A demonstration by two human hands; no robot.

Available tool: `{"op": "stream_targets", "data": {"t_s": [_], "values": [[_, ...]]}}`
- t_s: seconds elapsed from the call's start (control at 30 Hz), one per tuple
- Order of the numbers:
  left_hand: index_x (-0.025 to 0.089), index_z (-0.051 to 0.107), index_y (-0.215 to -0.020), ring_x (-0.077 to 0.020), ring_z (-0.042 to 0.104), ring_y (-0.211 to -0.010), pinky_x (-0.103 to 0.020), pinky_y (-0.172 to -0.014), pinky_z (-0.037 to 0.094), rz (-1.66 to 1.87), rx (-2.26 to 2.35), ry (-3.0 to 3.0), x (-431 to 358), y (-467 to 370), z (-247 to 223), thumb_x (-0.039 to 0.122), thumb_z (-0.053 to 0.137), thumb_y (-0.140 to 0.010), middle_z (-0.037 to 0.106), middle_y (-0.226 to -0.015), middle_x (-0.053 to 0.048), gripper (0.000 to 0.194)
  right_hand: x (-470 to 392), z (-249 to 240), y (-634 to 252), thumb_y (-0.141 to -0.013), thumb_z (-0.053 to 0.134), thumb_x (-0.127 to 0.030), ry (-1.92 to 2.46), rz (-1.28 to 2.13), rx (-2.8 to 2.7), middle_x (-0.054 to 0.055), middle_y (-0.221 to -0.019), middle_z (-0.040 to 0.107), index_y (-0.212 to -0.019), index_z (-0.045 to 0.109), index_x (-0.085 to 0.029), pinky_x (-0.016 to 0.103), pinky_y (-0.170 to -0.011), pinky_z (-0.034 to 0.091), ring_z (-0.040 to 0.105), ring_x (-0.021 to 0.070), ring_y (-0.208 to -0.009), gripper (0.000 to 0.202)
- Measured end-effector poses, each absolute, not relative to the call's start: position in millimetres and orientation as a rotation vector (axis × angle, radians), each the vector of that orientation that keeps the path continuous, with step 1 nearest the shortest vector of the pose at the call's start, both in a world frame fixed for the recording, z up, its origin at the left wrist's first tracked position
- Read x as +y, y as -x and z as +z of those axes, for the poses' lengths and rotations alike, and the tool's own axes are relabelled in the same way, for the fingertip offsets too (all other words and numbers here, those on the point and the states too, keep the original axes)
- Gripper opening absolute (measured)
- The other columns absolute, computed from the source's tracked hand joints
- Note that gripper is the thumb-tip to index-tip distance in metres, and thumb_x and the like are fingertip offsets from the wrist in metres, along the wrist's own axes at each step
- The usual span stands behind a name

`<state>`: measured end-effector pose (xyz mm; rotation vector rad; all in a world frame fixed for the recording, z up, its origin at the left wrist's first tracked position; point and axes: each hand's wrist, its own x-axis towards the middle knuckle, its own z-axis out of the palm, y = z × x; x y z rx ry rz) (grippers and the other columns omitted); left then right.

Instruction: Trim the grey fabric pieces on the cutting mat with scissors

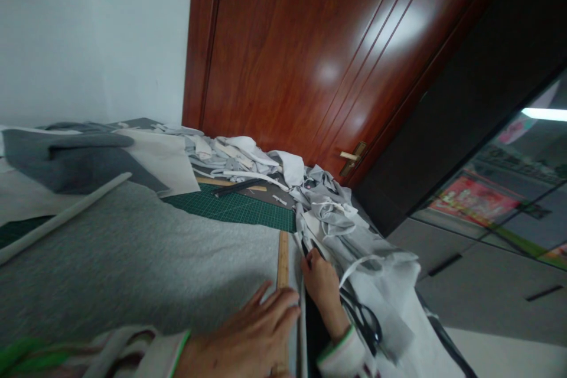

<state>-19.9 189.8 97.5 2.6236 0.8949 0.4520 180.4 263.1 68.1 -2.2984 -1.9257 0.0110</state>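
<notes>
My left hand [254, 331] lies with fingers stretched out over a wooden ruler [283, 260] and the grey fabric [155, 254] beneath it. The ruler runs away from me along the fabric's right side. Just right of the ruler, my right hand [322, 283] is closed near a narrow pale strip at the fabric's edge. Something dark shows by its fingertips, but what it grips is hidden. Black looped handles [372, 325], looking like scissors, rest among cloth right of that wrist. A green cutting mat [230, 205] shows beyond the fabric.
Grey and white cloth scraps [248, 153] are heaped along the back, and more cloth [376, 283] piles up at the right. Folded dark grey fabric [80, 159] lies at the left, near a pale strip [66, 218]. Behind stands a brown wooden door [287, 53].
</notes>
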Motion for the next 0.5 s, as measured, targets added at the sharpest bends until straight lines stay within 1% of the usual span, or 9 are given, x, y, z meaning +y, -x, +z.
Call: {"op": "stream_targets", "data": {"t_s": [0.03, 0.07, 0.1, 0.13, 0.2, 0.27, 0.37, 0.5], "values": [[0.019, 0.046, -0.145, -0.0228, 0.039, -0.142, -0.039, -0.119, 0.032, 0.365, 0.931, -2.607, 201.1, 18.1, 104.6, 0.042, 0.063, -0.088, 0.045, -0.153, -0.008, 0.064, 262.9, 68.2, -179.9, -0.101, 0.040, -0.023, 2.296, 0.013, -1.922, 0.012, -0.095, 0.076, -0.105, 0.062, -0.015, 0.028, -0.065, 0.042, 0.074, 0.0254, -0.091, 0.023], [0.013, 0.041, -0.148, -0.0264, 0.032, -0.146, -0.047, -0.120, 0.028, 0.313, 0.976, -2.595, 213.4, 15.5, 109.1, 0.036, 0.060, -0.090, 0.038, -0.156, -0.014, 0.065, 262.6, 68.3, -179.3, -0.101, 0.040, -0.024, 2.294, 0.014, -1.917, 0.012, -0.095, 0.076, -0.105, 0.062, -0.015, 0.028, -0.065, 0.042, 0.074, 0.0258, -0.091, 0.024], [0.010, 0.039, -0.149, -0.0286, 0.029, -0.147, -0.052, -0.120, 0.026, 0.296, 1.015, -2.594, 225.8, 12.6, 110.9, 0.033, 0.061, -0.091, 0.036, -0.157, -0.017, 0.066, 262.2, 68.2, -178.7, -0.101, 0.040, -0.024, 2.292, 0.015, -1.912, 0.012, -0.095, 0.076, -0.105, 0.062, -0.016, 0.029, -0.065, 0.042, 0.074, 0.0261, -0.091, 0.023], [0.009, 0.037, -0.149, -0.0305, 0.027, -0.148, -0.055, -0.119, 0.024, 0.264, 1.055, -2.591, 237.5, 9.8, 110.3, 0.035, 0.062, -0.091, 0.034, -0.157, -0.019, 0.069, 261.7, 68.0, -178.1, -0.101, 0.041, -0.025, 2.290, 0.016, -1.908, 0.011, -0.095, 0.076, -0.105, 0.062, -0.016, 0.029, -0.065, 0.042, 0.073, 0.0264, -0.091, 0.023], [0.003, 0.031, -0.151, -0.0343, 0.022, -0.148, -0.054, -0.119, 0.024, 0.183, 1.139, -2.575, 256.1, 6.4, 103.8, 0.040, 0.069, -0.086, 0.027, -0.158, -0.024, 0.083, 261.1, 67.3, -177.6, -0.100, 0.043, -0.027, 2.273, 0.017, -1.909, 0.011, -0.095, 0.076, -0.105, 0.062, -0.016, 0.029, -0.066, 0.042, 0.073, 0.0266, -0.092, 0.023], [0.001, 0.028, -0.152, -0.0349, 0.017, -0.149, -0.050, -0.120, 0.022, 0.158, 1.165, -2.559, 265.9, 7.0, 93.7, 0.046, 0.069, -0.085, 0.021, -0.159, -0.025, 0.091, 261.2, 66.3, -178.4, -0.099, 0.047, -0.030, 2.237, 0.035, -1.920, 0.011, -0.096, 0.076, -0.105, 0.062, -0.015, 0.029, -0.067, 0.043, 0.073, 0.0265, -0.093, 0.022], [0.005, 0.027, -0.153, -0.0322, 0.013, -0.150, -0.049, -0.121, 0.018, 0.213, 1.144, -2.552, 267.2, 12.5, 80.1, 0.054, 0.062, -0.087, 0.017, -0.160, -0.021, 0.089, 262.7, 65.7, -182.5, -0.096, 0.052, -0.030, 2.184, 0.114, -1.950, 0.011, -0.095, 0.076, -0.101, 0.062, -0.016, 0.029, -0.070, 0.043, 0.072, 0.0265, -0.093, 0.019], [0.010, 0.025, -0.154, -0.0293, 0.010, -0.151, -0.047, -0.122, 0.014, 0.246, 1.153, -2.580, 264.6, 17.2, 71.3, 0.060, 0.056, -0.087, 0.015, -0.162, -0.016, 0.089, 263.0, 67.3, -188.9, -0.089, 0.054, -0.024, 2.209, 0.252, -1.931, 0.011, -0.089, 0.075, -0.087, 0.062, -0.019, 0.031, -0.069, 0.040, 0.071, 0.0281, -0.091, 0.010]]}}
